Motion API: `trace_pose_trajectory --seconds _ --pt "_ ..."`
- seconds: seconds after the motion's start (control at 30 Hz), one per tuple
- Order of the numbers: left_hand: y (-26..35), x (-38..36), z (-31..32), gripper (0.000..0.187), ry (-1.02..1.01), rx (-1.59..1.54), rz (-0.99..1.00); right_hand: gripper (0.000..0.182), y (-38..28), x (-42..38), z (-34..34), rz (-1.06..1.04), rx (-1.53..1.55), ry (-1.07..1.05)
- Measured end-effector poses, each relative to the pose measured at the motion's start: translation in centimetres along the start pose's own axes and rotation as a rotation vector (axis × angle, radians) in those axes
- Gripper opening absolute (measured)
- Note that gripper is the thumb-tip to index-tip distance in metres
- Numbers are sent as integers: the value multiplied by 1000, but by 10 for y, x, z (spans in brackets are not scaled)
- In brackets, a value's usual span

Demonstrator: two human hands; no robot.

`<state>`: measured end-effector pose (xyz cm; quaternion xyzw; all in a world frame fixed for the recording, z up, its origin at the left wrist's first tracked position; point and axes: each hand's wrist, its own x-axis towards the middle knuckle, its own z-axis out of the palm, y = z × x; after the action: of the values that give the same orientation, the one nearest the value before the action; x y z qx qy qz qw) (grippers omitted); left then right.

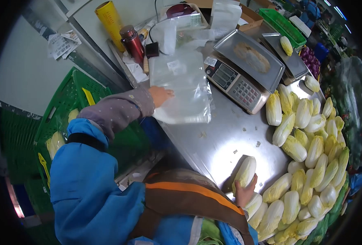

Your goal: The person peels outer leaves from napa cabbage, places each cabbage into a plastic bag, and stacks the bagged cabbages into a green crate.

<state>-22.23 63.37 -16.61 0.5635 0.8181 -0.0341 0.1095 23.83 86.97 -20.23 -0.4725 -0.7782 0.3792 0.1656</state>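
Observation:
My left hand (pixel 161 96) rests on a stack of clear plastic bags (pixel 185 108), its fingers lying on the top film near the left edge. My right hand (pixel 245 192) is closed round the lower part of a pale napa cabbage (pixel 245 171), which stands tilted over the steel table. Close to that hand, more small napa cabbages (pixel 277 188) lie in a large heap along the right side. A digital weighing scale (pixel 242 83) with a stained, bare pan sits beyond the bags.
Green crates (pixel 62 96) with wrapped cabbages stand at the left. Behind the bags are a red thermos (pixel 132 45) and a yellow roll (pixel 108 20). A second scale pan (pixel 285 55) bears one cabbage (pixel 286 45). The steel table (pixel 205 141) spans the middle.

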Motion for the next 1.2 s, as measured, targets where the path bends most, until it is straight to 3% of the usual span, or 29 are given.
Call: trace_pose_trajectory --seconds 0.03,0.07,0.1,0.13,0.17,0.23,0.3,0.37,0.43,0.5,0.53,0.57,0.6,0.67,0.8,0.93,1.07,1.2 --pt "9 0 -6 37 -136 30 -50 75 -9 2 -2 -2 -10 1" --pt "10 0 -7 35 -271 60 -101 72 -22 3 -7 -48 -227 71" --pt "3 -1 0 35 -265 49 -102 69 -33 7 -10 -95 -444 141" --pt "-6 -1 12 41 -267 122 12 65 -44 17 -6 -228 -388 189" --pt "-13 -2 16 47 -268 197 126 65 -66 27 1 -233 -395 186" --pt "-19 -4 17 45 -303 209 142 59 -115 56 23 -81 204 -149" --pt "-22 -8 22 42 -339 219 160 51 -161 84 73 -460 63 -230" --pt "-23 -12 30 37 -219 107 154 49 -207 109 131 -776 -38 -366" --pt "-20 -15 35 33 -184 25 134 54 -239 124 186 -955 -161 -418" --pt "-23 -13 31 30 -149 -53 110 55 -243 136 226 -1003 -303 -436" --pt "-26 -11 29 27 -94 -272 124 56 -241 142 243 -1042 -443 -445" --pt "-28 -7 24 24 -35 -493 138 56 -234 148 254 -1048 -445 -453" --pt "-35 7 7 25 -34 -500 110 56 -225 152 262 -1025 -447 -473" --pt "-64 41 -5 30 66 -444 -250 57 -211 158 270 -1007 -448 -493" --pt "-144 83 -19 45 237 -103 -365 57 -210 156 271 -995 -472 -505" --pt "-178 108 -7 53 31 -124 -513 56 -210 155 267 -967 -457 -530" --pt "-157 112 -24 58 48 41 -379 56 -210 158 264 -958 -448 -557" --pt "-140 126 -17 63 81 -120 -413 55 -210 159 261 -956 -431 -556"
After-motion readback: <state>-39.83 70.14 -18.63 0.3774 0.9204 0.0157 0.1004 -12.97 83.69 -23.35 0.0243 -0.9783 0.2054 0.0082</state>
